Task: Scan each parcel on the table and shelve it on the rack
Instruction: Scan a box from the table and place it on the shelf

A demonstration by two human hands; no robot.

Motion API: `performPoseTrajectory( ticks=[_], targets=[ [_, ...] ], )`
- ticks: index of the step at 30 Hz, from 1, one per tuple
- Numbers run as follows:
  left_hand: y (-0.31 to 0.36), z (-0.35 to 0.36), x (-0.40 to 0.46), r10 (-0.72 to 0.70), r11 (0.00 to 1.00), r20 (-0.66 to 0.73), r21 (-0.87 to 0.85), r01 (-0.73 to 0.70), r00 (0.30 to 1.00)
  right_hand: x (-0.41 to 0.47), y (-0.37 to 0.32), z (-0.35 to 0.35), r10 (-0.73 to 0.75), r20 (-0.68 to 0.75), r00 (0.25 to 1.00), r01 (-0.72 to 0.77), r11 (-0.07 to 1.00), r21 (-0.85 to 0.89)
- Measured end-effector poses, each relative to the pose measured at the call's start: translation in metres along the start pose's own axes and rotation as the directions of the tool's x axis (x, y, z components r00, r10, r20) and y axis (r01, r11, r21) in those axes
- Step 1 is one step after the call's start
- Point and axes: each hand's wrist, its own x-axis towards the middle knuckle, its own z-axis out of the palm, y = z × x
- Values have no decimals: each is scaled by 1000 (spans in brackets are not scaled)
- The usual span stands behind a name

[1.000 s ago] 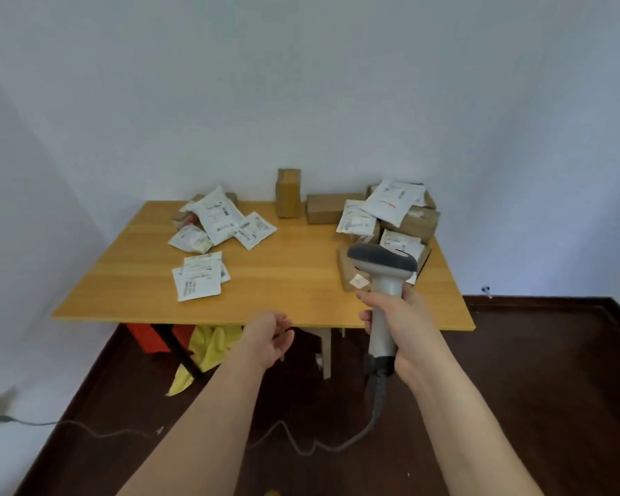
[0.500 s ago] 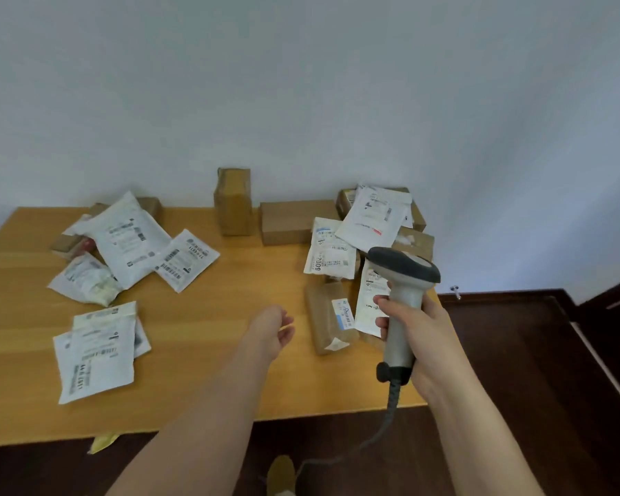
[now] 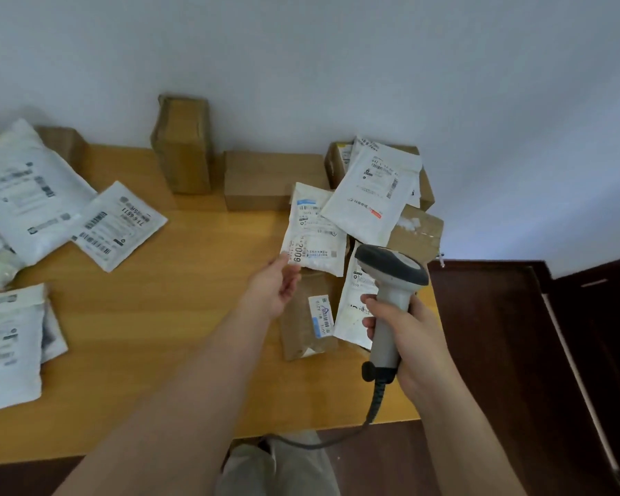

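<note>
Pale bare wall (image 3: 301, 48), light wooden table (image 3: 179, 316), dark wood floor (image 3: 498, 352), soft daylight

Bare worktop (image 3: 201, 281) runs from the near edge up the middle, an open lane between the white mailers on the left (image 3: 117, 220) and the heap of pouches and boxes on the right (image 3: 369, 198). At the far end an upright brown box (image 3: 183, 145) and a flat carton (image 3: 265, 180) stand against the wall, closing that lane.
</note>
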Motion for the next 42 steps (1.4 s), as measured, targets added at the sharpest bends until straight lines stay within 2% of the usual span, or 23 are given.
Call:
performPoseTrajectory(
  ticks=[5, 9, 13, 16, 18, 20, 23, 25, 35, 42],
  targets=[
    [2, -27, 14, 44, 998, -149, -37, -50, 988, 25, -3, 8, 59, 48, 997, -59, 998, -15],
    [14, -70, 18, 81, 987, -334, -104, -123, 939, 39, -8, 15, 88, 92, 992, -87, 996, -23],
    [24, -88, 15, 66, 977, -538, -138, -165, 841, 50, -13, 24, 121, 113, 986, -120, 993, -23],
    [26, -66, 13, 181, 960, -638, -52, -276, 749, 57, -15, 26, 114, 125, 986, -113, 993, -13],
    [22, -39, 14, 299, 950, -553, 96, -297, 778, 61, -17, 26, 107, 110, 988, -107, 994, -7],
    [16, -6, 16, 344, 931, -380, 257, -259, 859, 65, -16, 25, 105, 84, 991, -107, 994, 25],
    [6, 42, 22, 188, 896, -136, 430, -113, 973, 70, -15, 25, 105, 76, 991, -109, 993, 48],
    [-1, 62, 30, 117, 907, -65, 413, -80, 991, 71, -12, 23, 101, 88, 991, -103, 994, 20],
    [3, 52, 51, 69, 989, -148, 139, -48, 987, 73, -11, 24, 89, 116, 989, -88, 996, -13],
    [19, -22, 22, 275, 961, -286, 103, -256, 918, 57, -17, 53, 73, 206, 976, -55, 994, -92]
  ],
)
